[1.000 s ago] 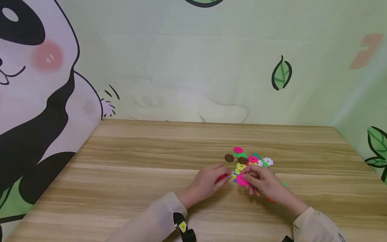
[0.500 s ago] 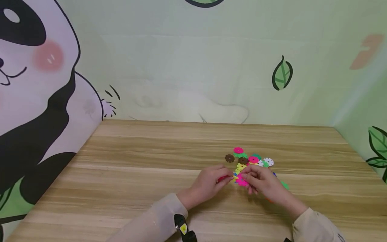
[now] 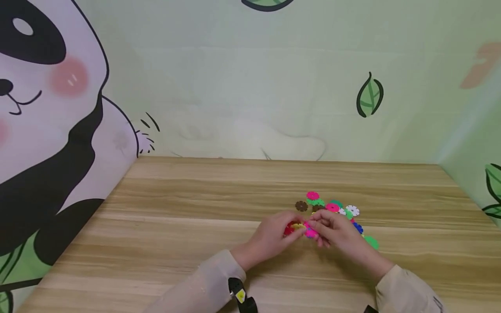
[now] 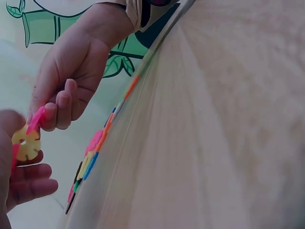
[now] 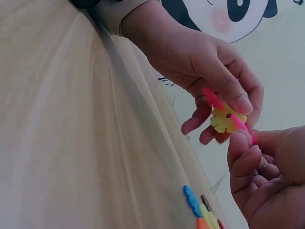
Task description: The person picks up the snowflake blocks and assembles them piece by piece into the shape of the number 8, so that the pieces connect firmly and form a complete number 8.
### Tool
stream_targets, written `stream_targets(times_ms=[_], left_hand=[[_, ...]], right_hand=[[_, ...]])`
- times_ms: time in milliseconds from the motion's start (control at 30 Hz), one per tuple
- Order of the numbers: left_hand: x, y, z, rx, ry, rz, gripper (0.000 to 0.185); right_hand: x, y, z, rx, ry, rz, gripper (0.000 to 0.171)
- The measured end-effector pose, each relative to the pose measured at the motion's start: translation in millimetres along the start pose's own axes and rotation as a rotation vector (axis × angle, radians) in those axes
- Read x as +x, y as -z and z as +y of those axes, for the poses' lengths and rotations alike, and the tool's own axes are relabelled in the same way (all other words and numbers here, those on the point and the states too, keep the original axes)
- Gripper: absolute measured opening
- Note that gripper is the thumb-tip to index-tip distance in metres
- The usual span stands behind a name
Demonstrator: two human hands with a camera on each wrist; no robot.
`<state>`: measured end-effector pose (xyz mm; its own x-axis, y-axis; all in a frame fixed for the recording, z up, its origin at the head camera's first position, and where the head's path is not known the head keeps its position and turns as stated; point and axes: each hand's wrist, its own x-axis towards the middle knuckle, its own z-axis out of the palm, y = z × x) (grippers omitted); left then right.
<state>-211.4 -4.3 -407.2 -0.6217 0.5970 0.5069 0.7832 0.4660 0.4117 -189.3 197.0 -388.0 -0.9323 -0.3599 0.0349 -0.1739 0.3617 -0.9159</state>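
My left hand (image 3: 268,237) pinches a yellow notched flower disc (image 5: 220,123) between thumb and fingers. A red-pink disc (image 5: 212,98) stands crosswise in the yellow one's edge, on the palm side. From the other side, my right hand (image 3: 340,232) pinches a bright pink flower disc (image 5: 239,122) by its rim. That pink disc meets the yellow disc edge-on; how deep their slots interlock cannot be told. Both hands are raised above the tabletop, fingertips close together.
Several loose flower discs lie just beyond the hands, among them a brown disc (image 3: 301,206), a white disc (image 3: 352,210), a blue disc (image 3: 358,228) and a green disc (image 3: 371,242). The wooden table (image 3: 176,243) ends at a printed wall (image 3: 235,87).
The view has shifted slightly, so everything sits a little further right. The left hand's yellow disc has turned and shows more between the fingertips, against the pink disc. Both hands keep their grips.
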Motion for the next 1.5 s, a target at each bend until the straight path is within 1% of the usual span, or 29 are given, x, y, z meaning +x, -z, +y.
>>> stream_targets(times_ms=[100, 200, 300, 367, 467, 567, 667, 800, 1000, 1133, 1200, 1267, 1367, 1433, 1500], left_hand=[[0.2, 1.9, 0.1, 0.016, 0.031, -0.028, 0.036], [0.4, 3.2, -0.7, 0.041, 0.040, -0.028, 0.042], [1.0, 3.7, -2.4, 0.059, 0.051, -0.021, 0.044], [1.7, 4.6, -2.8, 0.063, 0.063, -0.022, 0.041], [2.8, 4.5, -4.7, 0.047, 0.096, -0.026, 0.037], [3.6, 4.6, -6.8, 0.044, 0.141, -0.040, 0.035], [3.9, 3.8, -9.9, 0.046, 0.184, -0.061, 0.034], [3.6, 2.8, -13.1, 0.045, 0.201, -0.078, 0.034], [1.3, 1.4, -16.8, 0.063, 0.223, -0.092, 0.037], [-0.6, 1.7, -18.4, 0.068, 0.221, -0.094, 0.039], [-1.2, 1.9, -19.0, 0.073, 0.218, -0.094, 0.038], [-1.7, 2.0, -19.3, 0.075, 0.217, -0.095, 0.037], [-1.9, 1.5, -20.4, 0.089, 0.211, -0.094, 0.036], [-1.7, 1.2, -21.0, 0.099, 0.208, -0.095, 0.036], [-1.3, 1.0, -21.4, 0.105, 0.202, -0.094, 0.035]], right_hand=[[7, -1, -2, -0.020, 0.026, -0.018, 0.025], [14, -2, -3, -0.016, 0.047, -0.026, 0.027], [18, -3, -3, -0.007, 0.061, -0.027, 0.029], [21, -3, -3, -0.004, 0.061, -0.028, 0.030], [22, 0, -1, -0.039, 0.047, -0.015, 0.029], [22, 5, 3, -0.125, 0.025, 0.026, 0.026], [20, 11, 6, -0.263, 0.022, 0.093, 0.021], [18, 16, 8, -0.435, 0.028, 0.154, 0.015], [21, 17, 17, -0.600, 0.028, 0.124, 0.016], [21, 15, 20, -0.678, 0.025, 0.152, 0.017], [21, 16, 20, -0.693, 0.027, 0.161, 0.015], [20, 17, 20, -0.695, 0.043, 0.149, 0.012], [19, 18, 19, -0.668, 0.082, 0.099, 0.011], [18, 18, 19, -0.645, 0.110, 0.057, 0.014], [17, 18, 19, -0.628, 0.119, 0.016, 0.019]])
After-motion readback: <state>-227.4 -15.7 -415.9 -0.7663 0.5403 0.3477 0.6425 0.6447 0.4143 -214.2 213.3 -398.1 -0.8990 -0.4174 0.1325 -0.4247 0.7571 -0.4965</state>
